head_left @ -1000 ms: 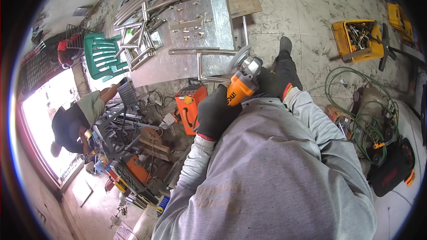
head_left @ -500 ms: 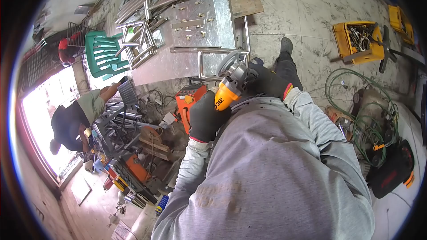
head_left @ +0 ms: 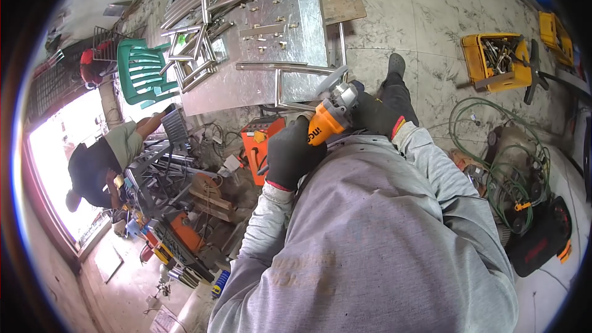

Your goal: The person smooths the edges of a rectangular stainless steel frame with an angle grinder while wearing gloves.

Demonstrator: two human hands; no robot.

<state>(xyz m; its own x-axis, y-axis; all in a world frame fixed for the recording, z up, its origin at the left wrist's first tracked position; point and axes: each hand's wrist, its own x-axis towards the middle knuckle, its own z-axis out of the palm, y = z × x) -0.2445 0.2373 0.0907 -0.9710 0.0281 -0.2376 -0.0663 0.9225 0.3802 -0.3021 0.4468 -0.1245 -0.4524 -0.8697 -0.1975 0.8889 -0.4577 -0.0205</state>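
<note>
An orange and grey angle grinder (head_left: 327,124) is held in front of my waist. My left hand (head_left: 293,155), in a dark glove, wraps around the rear of its orange body. Close against the metal head is my right hand (head_left: 375,115), also gloved and closed, its fingers partly hidden by the grinder. The disc (head_left: 333,80) shows nearly edge-on and points toward the table. Just beyond it, a shiny metal tube frame (head_left: 279,89) lies at the near edge of the metal-topped table (head_left: 246,95), overlapping the disc's surroundings in this view.
Metal tubes (head_left: 197,49) are piled on the table's left. A green plastic chair (head_left: 139,71) and an orange machine (head_left: 254,148) stand leftward, with a bending person (head_left: 98,169) beyond. At right are a yellow toolbox (head_left: 475,61) and a coiled green hose (head_left: 459,120).
The grinder has turned and shifted slightly right with both hands on it. Its disc, earlier showing more of its round face, is now seen closer to edge-on.
</note>
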